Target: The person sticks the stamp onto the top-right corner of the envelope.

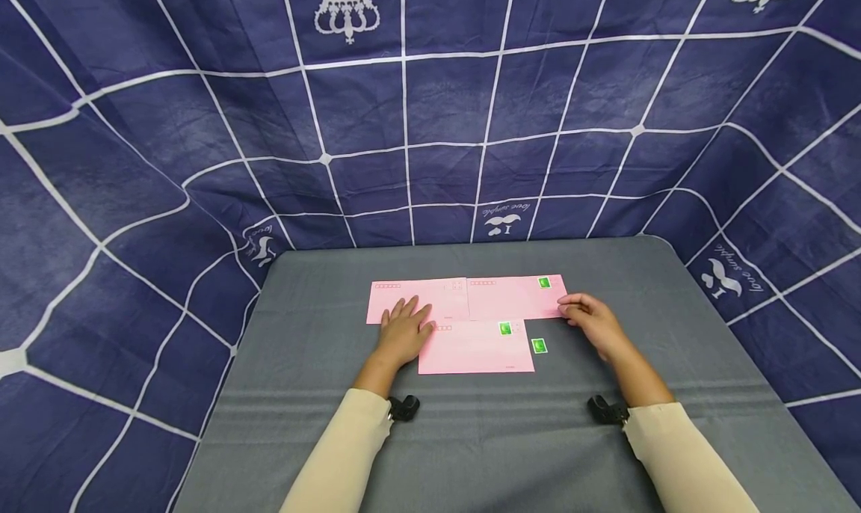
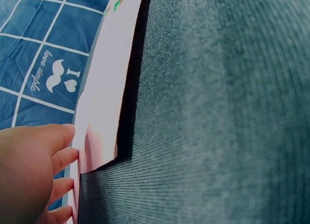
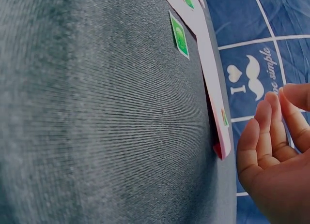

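Observation:
Three pink envelopes lie close together on the grey cloth. My left hand point(image 1: 402, 333) rests with spread fingers on the back left envelope point(image 1: 383, 296), its thumb by the top left corner of the front envelope point(image 1: 471, 352). At the right end of the back right envelope point(image 1: 511, 303) is my right hand point(image 1: 595, 324). Its fingers point(image 3: 261, 132) are loosely bent, with nothing seen between them. A green stamp point(image 1: 544, 283) marks that envelope's upper right corner, and another stamp point(image 1: 505, 328) is on the front one. A loose green stamp point(image 1: 539, 346) lies right of the front envelope.
Grey cloth point(image 1: 309, 363) covers the table around the envelopes. Dark blue curtain fabric point(image 1: 444, 102) with white lines hangs behind the table and along both sides. Each wrist wears a black device point(image 1: 405, 408) at the beige cuff.

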A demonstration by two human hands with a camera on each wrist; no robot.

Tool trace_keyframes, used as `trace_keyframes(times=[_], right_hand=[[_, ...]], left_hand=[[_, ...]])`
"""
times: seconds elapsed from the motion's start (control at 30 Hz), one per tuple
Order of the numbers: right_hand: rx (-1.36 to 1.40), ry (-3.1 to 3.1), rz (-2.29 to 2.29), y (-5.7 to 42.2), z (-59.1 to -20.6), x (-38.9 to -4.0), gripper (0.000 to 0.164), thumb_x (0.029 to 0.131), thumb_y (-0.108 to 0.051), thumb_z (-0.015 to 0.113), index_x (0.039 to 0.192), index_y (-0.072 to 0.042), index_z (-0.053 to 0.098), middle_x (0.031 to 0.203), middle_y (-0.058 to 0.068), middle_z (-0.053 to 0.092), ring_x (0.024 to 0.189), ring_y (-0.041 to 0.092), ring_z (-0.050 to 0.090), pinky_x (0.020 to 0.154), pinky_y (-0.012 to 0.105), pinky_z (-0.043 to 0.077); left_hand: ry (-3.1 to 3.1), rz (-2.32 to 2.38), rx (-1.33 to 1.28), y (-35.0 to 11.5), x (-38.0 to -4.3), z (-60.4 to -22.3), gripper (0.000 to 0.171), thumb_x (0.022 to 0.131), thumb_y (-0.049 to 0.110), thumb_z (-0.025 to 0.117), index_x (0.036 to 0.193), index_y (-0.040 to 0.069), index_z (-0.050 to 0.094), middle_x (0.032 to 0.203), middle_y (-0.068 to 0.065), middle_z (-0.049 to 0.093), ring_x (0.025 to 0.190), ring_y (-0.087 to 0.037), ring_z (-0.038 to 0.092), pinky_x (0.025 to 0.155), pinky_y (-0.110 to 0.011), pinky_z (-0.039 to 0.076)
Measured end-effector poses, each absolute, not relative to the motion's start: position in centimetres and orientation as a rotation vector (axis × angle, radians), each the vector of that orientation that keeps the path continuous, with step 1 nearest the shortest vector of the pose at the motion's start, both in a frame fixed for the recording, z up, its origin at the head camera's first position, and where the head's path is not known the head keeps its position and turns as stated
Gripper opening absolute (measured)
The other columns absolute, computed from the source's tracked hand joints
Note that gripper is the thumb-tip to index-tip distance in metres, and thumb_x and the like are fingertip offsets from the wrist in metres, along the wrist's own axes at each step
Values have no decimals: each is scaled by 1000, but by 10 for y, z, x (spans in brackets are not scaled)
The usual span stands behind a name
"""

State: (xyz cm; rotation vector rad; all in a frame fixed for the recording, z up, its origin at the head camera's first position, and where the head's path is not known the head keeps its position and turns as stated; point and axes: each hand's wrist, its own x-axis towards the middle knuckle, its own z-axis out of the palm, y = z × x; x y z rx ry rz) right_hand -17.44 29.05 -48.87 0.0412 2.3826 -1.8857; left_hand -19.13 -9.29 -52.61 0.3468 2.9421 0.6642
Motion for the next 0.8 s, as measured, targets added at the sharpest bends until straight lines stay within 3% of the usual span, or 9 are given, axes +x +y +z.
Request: trace_keyframes(times=[0.4, 0.63, 0.8], right_hand=[[-3, 2396, -1793, 289, -500, -169, 32, 97, 0, 58, 124, 18, 55, 92, -7, 67, 85, 7, 63, 77, 19, 51], [-25, 2462, -1702, 291, -519, -168, 32, 97, -8, 65, 121, 12, 60, 102, 10, 70, 84, 5, 64, 74, 20, 51], [-90, 2514, -1640, 291, -525, -164, 30, 95, -10, 68, 117, 10, 64, 99, 11, 73, 80, 2, 64, 71, 17, 51]], left_hand=[[2947, 661, 336, -94, -192, -530, 51, 104, 43, 48, 150, 22, 51, 166, -9, 32, 156, -36, 21, 123, -66, 12], [2954, 642, 340, -94, -193, -531, 51, 104, 44, 48, 151, 22, 50, 166, -8, 32, 156, -36, 21, 123, -66, 13], [2953, 643, 346, -94, -193, -529, 51, 104, 43, 49, 151, 22, 50, 166, -9, 33, 156, -37, 21, 123, -66, 14]])
